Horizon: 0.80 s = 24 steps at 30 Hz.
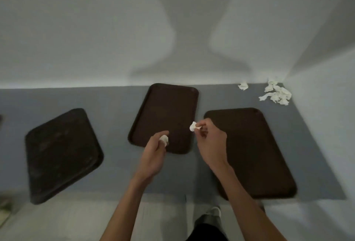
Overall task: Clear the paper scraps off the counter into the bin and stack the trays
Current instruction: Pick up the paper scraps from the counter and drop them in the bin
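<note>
1. Centrally, the fingertips (202, 125) of the right hand (211, 140) are closed in a pinch on a small crumpled white paper scrap (192, 126), which juts out to the left of the pinch.
2. The left hand (153, 156) has its fingers curled round a second crumpled white scrap (163, 139), partly hidden in the grip.
3. Both hands hover above the near end of the middle dark brown rectangular plastic tray (165, 106), the right hand over its right edge.
4. The right brown tray (259, 154) and the left brown tray (61, 154) lie flat on the grey counter (115, 102), each apart from the middle one; both reach the front edge. None is stacked.
5. A heap of torn white scraps (276, 94) sits in the far right corner of the counter, touching the wall, with one stray scrap (243, 86) just left of it along the back edge.
6. Handling, as judged: the scraps look feather-light and soft, so they should crush together in a palm, but may flutter off if swept fast. The trays appear stiff and smooth; the raised rim at the long edges seems the surest hold.
7. No bin is in view.
</note>
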Tool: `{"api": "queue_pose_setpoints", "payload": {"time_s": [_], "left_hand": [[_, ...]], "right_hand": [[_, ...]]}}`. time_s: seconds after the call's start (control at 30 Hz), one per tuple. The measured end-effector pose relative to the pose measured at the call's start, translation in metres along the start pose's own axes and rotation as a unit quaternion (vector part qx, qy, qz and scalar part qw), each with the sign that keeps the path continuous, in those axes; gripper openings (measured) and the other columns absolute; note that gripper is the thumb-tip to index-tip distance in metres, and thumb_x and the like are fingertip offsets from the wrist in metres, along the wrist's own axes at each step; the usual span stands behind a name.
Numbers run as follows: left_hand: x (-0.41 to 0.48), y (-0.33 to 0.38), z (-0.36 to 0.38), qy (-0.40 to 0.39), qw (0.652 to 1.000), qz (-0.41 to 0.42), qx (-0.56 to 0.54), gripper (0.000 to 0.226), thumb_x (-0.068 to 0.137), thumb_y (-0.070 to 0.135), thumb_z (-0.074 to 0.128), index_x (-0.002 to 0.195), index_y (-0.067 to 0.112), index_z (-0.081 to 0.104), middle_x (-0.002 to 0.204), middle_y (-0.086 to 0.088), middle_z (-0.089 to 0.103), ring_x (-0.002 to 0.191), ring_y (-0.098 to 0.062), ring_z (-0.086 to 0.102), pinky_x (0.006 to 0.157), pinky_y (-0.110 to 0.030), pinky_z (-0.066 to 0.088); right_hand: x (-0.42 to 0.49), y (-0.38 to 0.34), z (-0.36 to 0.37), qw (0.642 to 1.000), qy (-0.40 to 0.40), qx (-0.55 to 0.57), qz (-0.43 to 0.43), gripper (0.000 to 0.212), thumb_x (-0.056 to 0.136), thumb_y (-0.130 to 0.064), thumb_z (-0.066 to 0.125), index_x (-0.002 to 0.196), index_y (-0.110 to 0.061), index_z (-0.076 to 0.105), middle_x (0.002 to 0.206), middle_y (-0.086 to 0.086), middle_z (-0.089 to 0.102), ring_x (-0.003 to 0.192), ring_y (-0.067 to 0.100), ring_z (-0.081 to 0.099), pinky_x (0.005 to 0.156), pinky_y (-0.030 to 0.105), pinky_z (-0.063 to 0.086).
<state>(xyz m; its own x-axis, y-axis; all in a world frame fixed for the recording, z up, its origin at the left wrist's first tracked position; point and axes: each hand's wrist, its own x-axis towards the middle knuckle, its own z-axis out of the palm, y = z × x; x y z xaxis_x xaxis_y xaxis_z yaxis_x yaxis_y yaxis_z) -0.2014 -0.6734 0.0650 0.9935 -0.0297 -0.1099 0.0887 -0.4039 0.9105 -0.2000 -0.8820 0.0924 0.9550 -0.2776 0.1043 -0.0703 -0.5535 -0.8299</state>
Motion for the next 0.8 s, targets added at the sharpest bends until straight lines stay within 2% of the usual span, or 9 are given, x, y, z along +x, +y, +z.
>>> {"api": "queue_pose_setpoints", "payload": {"time_s": [0.1, 0.2, 0.33, 0.47, 0.63, 0.8], "left_hand": [[-0.065, -0.027, -0.082, 0.050, 0.999, -0.005, 0.010, 0.030, 0.110, 0.009, 0.042, 0.129, 0.019, 0.063, 0.092, -0.001, 0.066, 0.074, -0.001, 0.059, 0.074, -0.026, 0.047], [-0.143, -0.053, -0.160, 0.111, 0.994, -0.024, -0.011, 0.026, 0.107, 0.001, 0.044, 0.119, 0.018, 0.060, 0.089, -0.002, 0.069, 0.073, -0.004, 0.064, 0.068, -0.023, 0.051], [-0.230, -0.103, -0.261, 0.211, 0.973, -0.088, -0.040, 0.008, 0.108, 0.009, 0.049, 0.111, 0.016, 0.052, 0.095, 0.000, 0.072, 0.075, -0.011, 0.070, 0.068, -0.027, 0.057], [-0.294, -0.155, -0.352, 0.311, 0.938, -0.140, -0.055, 0.014, 0.108, 0.012, 0.052, 0.112, 0.022, 0.043, 0.098, 0.002, 0.077, 0.076, -0.014, 0.070, 0.071, -0.035, 0.059], [-0.351, -0.222, -0.452, 0.415, 0.888, -0.187, -0.062, 0.012, 0.102, 0.017, 0.064, 0.108, 0.025, 0.057, 0.090, 0.011, 0.078, 0.077, -0.009, 0.070, 0.068, -0.026, 0.054], [-0.376, -0.304, -0.561, 0.479, 0.845, -0.229, -0.068, 0.009, 0.097, 0.021, 0.071, 0.101, 0.029, 0.069, 0.092, 0.021, 0.075, 0.082, -0.001, 0.073, 0.073, -0.026, 0.058]], "right_hand": [[-0.073, -0.065, 0.066, 0.996, -0.041, 0.066, -0.036, 0.018, 0.094, -0.012, 0.075, 0.102, -0.027, 0.068, 0.084, -0.016, 0.072, 0.080, -0.004, 0.070, 0.071, 0.006, 0.049], [-0.143, -0.116, 0.130, 0.986, -0.117, 0.093, -0.075, 0.018, 0.094, -0.014, 0.075, 0.104, -0.027, 0.068, 0.090, -0.014, 0.074, 0.083, -0.004, 0.071, 0.073, 0.010, 0.054], [-0.228, -0.180, 0.211, 0.963, -0.225, 0.108, -0.104, 0.018, 0.095, -0.019, 0.078, 0.105, -0.030, 0.069, 0.094, -0.017, 0.075, 0.087, -0.006, 0.070, 0.075, 0.011, 0.056], [-0.297, -0.240, 0.292, 0.932, -0.313, 0.098, -0.154, 0.023, 0.093, -0.017, 0.080, 0.104, -0.033, 0.067, 0.091, -0.016, 0.074, 0.087, -0.007, 0.069, 0.069, 0.003, 0.048], [-0.358, -0.301, 0.403, 0.895, -0.389, 0.073, -0.203, 0.020, 0.094, -0.019, 0.078, 0.109, -0.032, 0.075, 0.090, -0.016, 0.073, 0.088, -0.003, 0.068, 0.068, 0.003, 0.046], [-0.406, -0.349, 0.541, 0.875, -0.425, 0.084, -0.216, 0.019, 0.092, -0.015, 0.078, 0.105, -0.030, 0.076, 0.089, -0.016, 0.075, 0.084, 0.003, 0.071, 0.072, 0.015, 0.057]]}}
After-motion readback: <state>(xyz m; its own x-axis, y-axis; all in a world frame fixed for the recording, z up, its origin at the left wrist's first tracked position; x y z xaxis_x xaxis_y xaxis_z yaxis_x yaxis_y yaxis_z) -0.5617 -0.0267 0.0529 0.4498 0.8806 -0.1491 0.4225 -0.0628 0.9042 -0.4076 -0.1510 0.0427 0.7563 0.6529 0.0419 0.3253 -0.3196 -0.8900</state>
